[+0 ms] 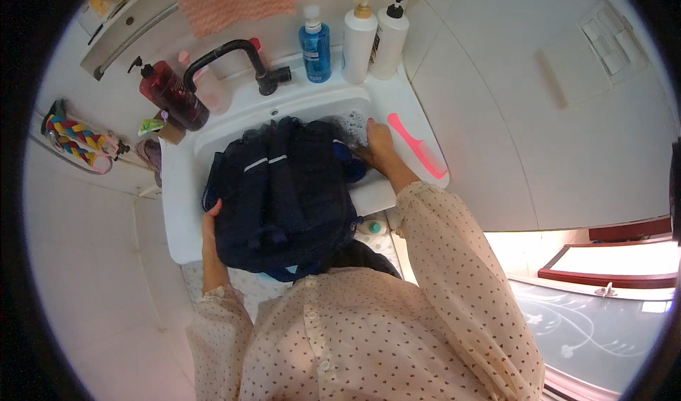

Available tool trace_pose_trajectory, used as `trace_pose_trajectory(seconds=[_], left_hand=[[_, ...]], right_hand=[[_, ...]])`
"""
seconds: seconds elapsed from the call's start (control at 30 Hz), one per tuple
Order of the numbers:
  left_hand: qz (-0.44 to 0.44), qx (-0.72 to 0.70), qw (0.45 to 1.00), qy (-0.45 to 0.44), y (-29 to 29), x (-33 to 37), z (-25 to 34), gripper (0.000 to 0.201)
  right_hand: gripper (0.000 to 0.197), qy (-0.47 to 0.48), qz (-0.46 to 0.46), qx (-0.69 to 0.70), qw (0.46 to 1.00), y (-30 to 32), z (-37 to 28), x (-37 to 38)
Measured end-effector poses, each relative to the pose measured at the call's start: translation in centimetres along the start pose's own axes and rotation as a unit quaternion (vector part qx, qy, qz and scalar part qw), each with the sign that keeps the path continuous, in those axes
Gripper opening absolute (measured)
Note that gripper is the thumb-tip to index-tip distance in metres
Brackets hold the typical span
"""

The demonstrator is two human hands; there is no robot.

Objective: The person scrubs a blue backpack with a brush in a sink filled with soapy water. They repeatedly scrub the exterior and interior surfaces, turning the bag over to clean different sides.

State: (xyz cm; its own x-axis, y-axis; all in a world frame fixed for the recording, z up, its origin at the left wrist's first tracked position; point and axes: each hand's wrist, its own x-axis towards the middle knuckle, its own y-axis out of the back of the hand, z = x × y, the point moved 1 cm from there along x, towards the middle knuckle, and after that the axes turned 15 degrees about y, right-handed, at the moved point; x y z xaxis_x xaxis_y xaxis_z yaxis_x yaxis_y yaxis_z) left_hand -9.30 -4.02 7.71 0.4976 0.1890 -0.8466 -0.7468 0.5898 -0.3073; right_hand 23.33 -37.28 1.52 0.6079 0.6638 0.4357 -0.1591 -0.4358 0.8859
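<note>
A dark navy backpack [284, 195] lies across the white washbasin [177, 213], its lower end hanging over the front rim. Two straps with pale stripes show on the side facing up. At the bag's left edge my left hand [211, 224] is closed on the fabric, thumb on the near side and fingers mostly hidden. Inside the right part of the basin, my right hand [380, 148] is closed on the bag's right side by a blue side pocket; its fingertips are hidden. White suds [352, 123] float on water beside this hand.
A pink comb [417, 146] rests on the right rim. Behind the basin stand a black faucet [267, 80], a blue pump bottle [315, 50] and two white pump bottles [359, 43]. A dark red pump bottle [174, 92] and small box [169, 129] occupy the left corner.
</note>
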Motion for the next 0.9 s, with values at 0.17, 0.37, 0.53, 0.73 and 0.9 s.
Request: trace_pose_trajectory(seconds=[0.17, 0.37, 0.53, 0.73, 0.9], left_hand=[[-0.019, -0.009, 0.999, 0.029, -0.8, 0.4, -0.3, 0.048], [0.031, -0.056, 0.998, -0.011, 0.9, -3.6, -1.2, 0.049], [0.052, 0.002, 0.998, -0.044, 2.4, -2.7, -0.3, 0.051], [0.041, 0.008, 0.997, -0.067, 7.9, 0.9, -0.9, 0.051], [0.029, -0.023, 0.999, -0.004, 1.4, -2.2, -0.6, 0.049]], right_hand=[[0.039, -0.238, -0.033, 0.109, 0.964, -2.2, 1.9, 0.5], [0.041, -0.085, -0.169, 0.152, 0.97, -1.7, 0.2, -0.5], [0.039, 0.008, -0.345, 0.018, 0.938, -5.4, -0.2, -0.1], [0.031, -0.022, -0.162, 0.094, 0.982, -1.0, 1.2, 2.7], [0.034, -0.052, -0.023, 0.025, 0.998, 3.4, 4.5, 6.4]])
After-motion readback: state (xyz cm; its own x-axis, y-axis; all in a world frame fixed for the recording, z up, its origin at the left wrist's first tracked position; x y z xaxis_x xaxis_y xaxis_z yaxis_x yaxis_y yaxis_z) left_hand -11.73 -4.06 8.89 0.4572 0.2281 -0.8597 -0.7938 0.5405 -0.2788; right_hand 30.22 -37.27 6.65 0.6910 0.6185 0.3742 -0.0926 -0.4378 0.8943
